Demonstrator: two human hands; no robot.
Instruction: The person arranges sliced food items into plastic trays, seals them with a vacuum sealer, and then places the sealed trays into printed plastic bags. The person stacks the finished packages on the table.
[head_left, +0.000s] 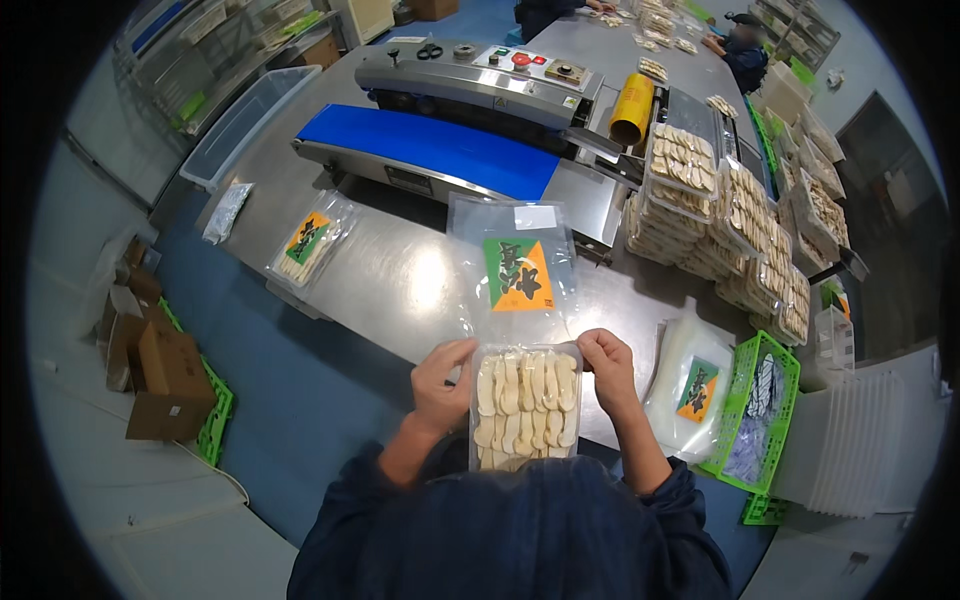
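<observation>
A clear plastic tray of pale sliced food (526, 409) lies close to my body at the table's near edge. My left hand (442, 382) pinches the edge at its far left corner, and my right hand (609, 367) is at its far right corner. Just beyond lies a clear plastic bag (517, 274) with a green and orange label, its near end meeting the tray's far edge; whether the bag's mouth overlaps the tray I cannot tell. A filled, labelled bag (307, 244) rests farther left on the steel table (382, 300).
Across the table stands a band sealing machine with a blue conveyor belt (427, 150). Stacked filled trays (682, 172) rise at the right, near a pile of empty bags (690, 390) and a green basket (757, 412). A clear bin (247, 124) is back left. Co-workers (742, 52) sit at the far end.
</observation>
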